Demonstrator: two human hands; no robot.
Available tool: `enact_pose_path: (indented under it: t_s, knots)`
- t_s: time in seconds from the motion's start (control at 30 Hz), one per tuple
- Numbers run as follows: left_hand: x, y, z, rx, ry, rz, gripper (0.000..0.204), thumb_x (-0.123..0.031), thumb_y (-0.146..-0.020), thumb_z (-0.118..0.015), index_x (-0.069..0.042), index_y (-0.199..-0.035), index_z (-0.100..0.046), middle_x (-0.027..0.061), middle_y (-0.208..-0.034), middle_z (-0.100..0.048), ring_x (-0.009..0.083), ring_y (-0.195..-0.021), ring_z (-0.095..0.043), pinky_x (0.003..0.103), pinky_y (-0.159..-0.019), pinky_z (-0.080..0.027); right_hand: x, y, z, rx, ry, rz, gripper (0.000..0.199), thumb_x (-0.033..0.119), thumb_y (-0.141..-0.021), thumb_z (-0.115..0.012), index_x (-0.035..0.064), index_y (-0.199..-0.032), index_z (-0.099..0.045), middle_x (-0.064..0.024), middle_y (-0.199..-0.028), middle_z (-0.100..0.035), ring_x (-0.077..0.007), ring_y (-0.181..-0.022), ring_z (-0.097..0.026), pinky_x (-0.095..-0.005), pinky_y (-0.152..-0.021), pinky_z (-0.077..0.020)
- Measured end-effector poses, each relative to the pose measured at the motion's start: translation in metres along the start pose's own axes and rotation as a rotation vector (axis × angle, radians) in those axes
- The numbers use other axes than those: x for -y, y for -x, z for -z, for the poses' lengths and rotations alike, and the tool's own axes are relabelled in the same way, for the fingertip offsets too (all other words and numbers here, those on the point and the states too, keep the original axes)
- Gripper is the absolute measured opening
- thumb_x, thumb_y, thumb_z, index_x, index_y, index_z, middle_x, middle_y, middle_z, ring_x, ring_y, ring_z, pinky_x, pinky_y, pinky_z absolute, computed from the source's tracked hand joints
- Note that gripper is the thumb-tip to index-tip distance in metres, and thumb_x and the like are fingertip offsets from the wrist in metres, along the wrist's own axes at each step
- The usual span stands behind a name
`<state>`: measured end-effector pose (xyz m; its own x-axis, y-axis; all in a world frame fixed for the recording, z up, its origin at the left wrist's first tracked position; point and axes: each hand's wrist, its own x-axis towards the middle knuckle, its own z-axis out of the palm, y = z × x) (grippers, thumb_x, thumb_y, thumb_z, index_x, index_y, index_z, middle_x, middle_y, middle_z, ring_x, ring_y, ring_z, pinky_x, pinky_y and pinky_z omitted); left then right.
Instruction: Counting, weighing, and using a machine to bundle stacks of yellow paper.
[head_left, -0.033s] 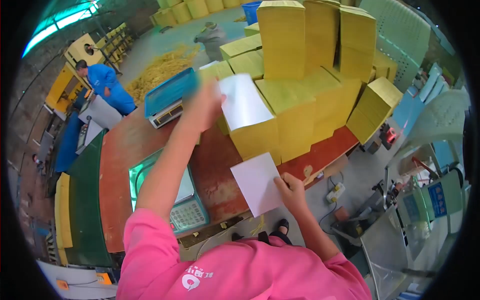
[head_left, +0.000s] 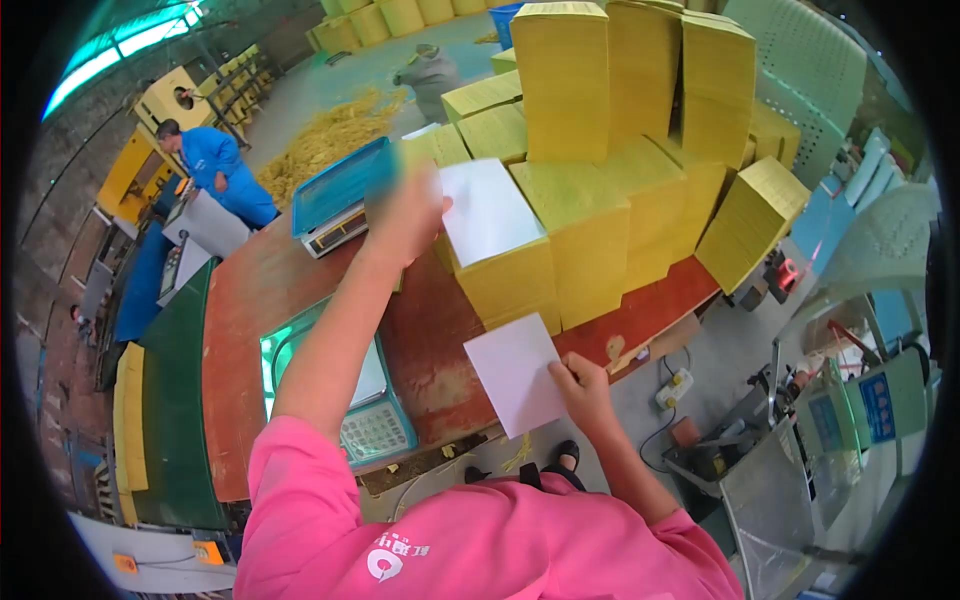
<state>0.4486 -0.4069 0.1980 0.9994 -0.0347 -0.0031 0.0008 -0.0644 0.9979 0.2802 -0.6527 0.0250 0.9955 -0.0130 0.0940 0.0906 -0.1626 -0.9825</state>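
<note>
My left hand (head_left: 408,222) reaches over the red table (head_left: 430,360) to a white sheet of paper (head_left: 490,212). Its thumb lies on the sheet's left edge; the far fingers are smeared. That sheet rests on top of a stack of yellow paper (head_left: 508,285). Closer to my body, my right hand (head_left: 585,388) pinches a second white sheet (head_left: 515,375) by its right edge, tilted in the air past the table's front edge. More yellow paper stacks (head_left: 575,240) stand beside the covered one, with taller ones (head_left: 565,85) on top.
Left of my left forearm sit a teal scale with keypad (head_left: 375,435) and another scale with a blue tray (head_left: 345,190). A tilted yellow stack (head_left: 755,220) leans at the table's right end. A person in blue (head_left: 225,175) stands at a machine far left. Shredded yellow scraps (head_left: 325,145) cover the floor.
The sheet on the yellow stack lies flatter than before, its far edge lower. My left hand stays at its edge; my right hand and its sheet have hardly moved.
</note>
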Motion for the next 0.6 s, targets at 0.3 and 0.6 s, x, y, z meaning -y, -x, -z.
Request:
enact_pose_path:
  t_s: [0.3, 0.6]
  knots:
    - [0.006, -0.017, -0.028, -0.053, -0.492, 0.031, 0.059, -0.006, -0.08, -0.063, 0.0, -0.136, -0.046, -0.0001, -0.073, -0.05, 0.0076, -0.059, -0.048, 0.021, -0.046, -0.035, -0.043, -0.025, 0.034, 0.202, -0.063, -0.077, 0.024, 0.017, -0.088, -0.064, -0.0015, -0.075, -0.057, -0.0087, -0.057, -0.05, -0.0097, -0.055, -0.043, -0.031, -0.05, -0.0394]
    - [0.007, -0.024, -0.03, -0.121, -0.672, 0.059, 0.045, -0.005, -0.08, -0.063, -0.004, -0.124, -0.06, -0.0028, -0.069, -0.046, 0.0064, -0.059, -0.047, 0.022, -0.048, -0.034, -0.063, -0.039, 0.037, 0.28, -0.089, -0.113, 0.023, 0.017, -0.088, -0.064, -0.0017, -0.076, -0.058, -0.0097, -0.058, -0.051, -0.0101, -0.055, -0.043, -0.0318, -0.051, -0.0402]
